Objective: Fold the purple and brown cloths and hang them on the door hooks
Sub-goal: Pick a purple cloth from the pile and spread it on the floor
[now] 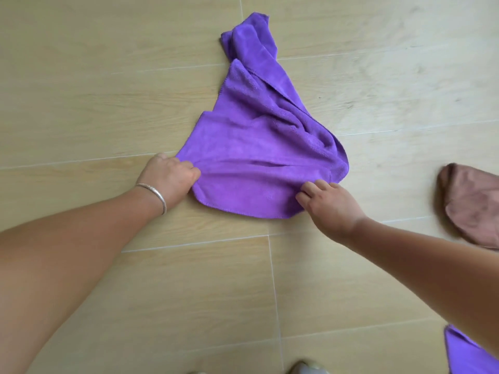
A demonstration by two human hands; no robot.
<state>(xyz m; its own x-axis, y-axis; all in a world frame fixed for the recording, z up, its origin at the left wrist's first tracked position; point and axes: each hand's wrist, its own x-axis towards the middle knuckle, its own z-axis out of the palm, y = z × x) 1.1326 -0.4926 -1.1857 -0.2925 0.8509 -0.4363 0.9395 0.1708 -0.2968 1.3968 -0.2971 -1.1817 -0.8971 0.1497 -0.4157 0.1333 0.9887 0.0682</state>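
A rumpled cloth (259,147) is spread on the floor (108,103) at centre, its narrow end trailing away from the person and its wide end nearest them. The near edge is held at two places: the left hand (168,179) is closed on the left corner, and the right hand (328,205) is set on the right part of that edge, fingers curled into the fabric. A bracelet (154,197) is worn on the left wrist. A second cloth (472,209) is lying on the floor well to the right, apart from the first. A third cloth (469,354) is seen at the lower right corner, partly hidden behind the right forearm.
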